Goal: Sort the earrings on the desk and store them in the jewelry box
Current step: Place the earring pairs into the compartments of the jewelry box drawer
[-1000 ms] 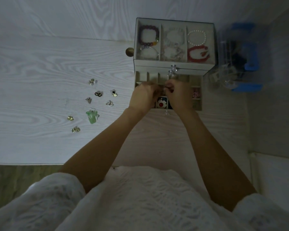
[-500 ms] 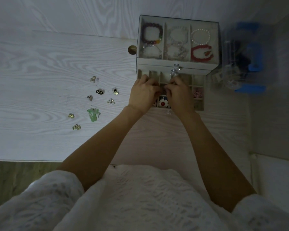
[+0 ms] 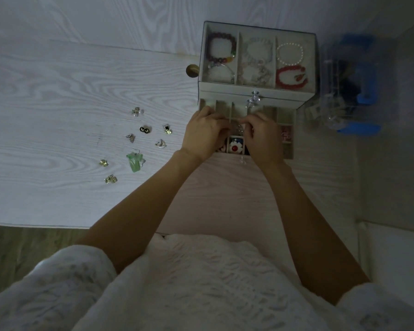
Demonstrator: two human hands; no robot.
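I find both hands over the pulled-out drawer (image 3: pixel 286 120) of the jewelry box (image 3: pixel 258 91), which I take as my landmark. The left hand (image 3: pixel 204 134) and right hand (image 3: pixel 263 137) meet above the drawer's middle compartments, fingers curled inward toward one another. Something small and pale shows between the fingertips, probably an earring, but I cannot tell from this view whether either grip is actually clenched on it.

In my judgement, the step in hand is seating one earring into a drawer compartment.

The remaining earrings (image 3: pixel 144 129) lie scattered on the tabletop (image 3: pixel 58 91) well to the left of the jewelry box. A green drop earring (image 3: pixel 134 161) sits nearest the front of that scatter. A flower-patterned piece (image 3: pixel 235 146) already occupies a front compartment of the drawer.

The next move calls for releasing over an unoccupied compartment, then reaching left of the box for a matching pair.
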